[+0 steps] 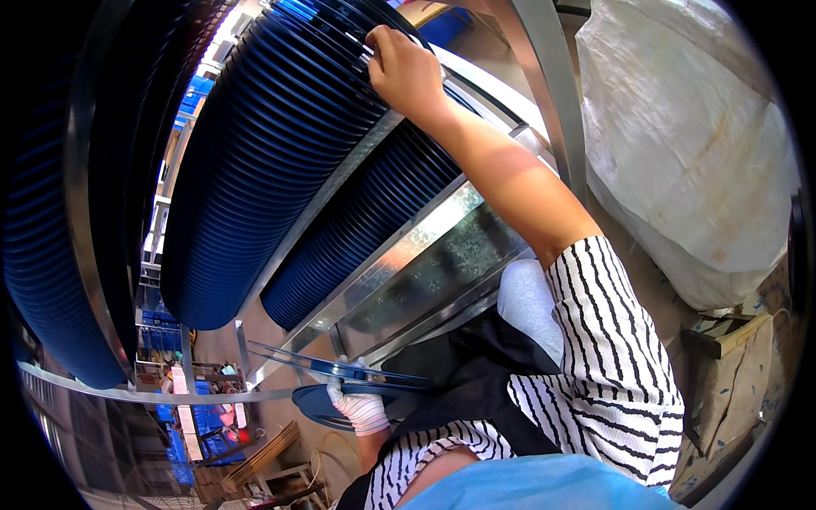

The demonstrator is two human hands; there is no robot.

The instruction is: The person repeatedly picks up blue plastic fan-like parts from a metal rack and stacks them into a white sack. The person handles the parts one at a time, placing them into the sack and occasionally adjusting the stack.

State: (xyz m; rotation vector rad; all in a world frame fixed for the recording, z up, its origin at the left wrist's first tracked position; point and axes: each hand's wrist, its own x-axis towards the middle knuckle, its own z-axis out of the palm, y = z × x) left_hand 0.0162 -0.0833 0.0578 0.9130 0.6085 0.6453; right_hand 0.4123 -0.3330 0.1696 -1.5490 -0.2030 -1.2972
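My right hand, bare, is at the upper end of a long row of dark blue discs. Its fingers are curled closed at the discs' edges, and part of the grip is hidden. Low in front of my body, my left hand wears a white striped glove. It is closed around a few thin blue discs, which are tilted and seen partly edge-on. A second row of dark blue discs lies lower, beside the first. Metal rails run alongside both rows.
Another rack of blue discs stands at the left behind a curved metal bar. A large whitish sack fills the right side, past a metal upright. A wooden-edged box is below it. Cluttered goods lie at lower left.
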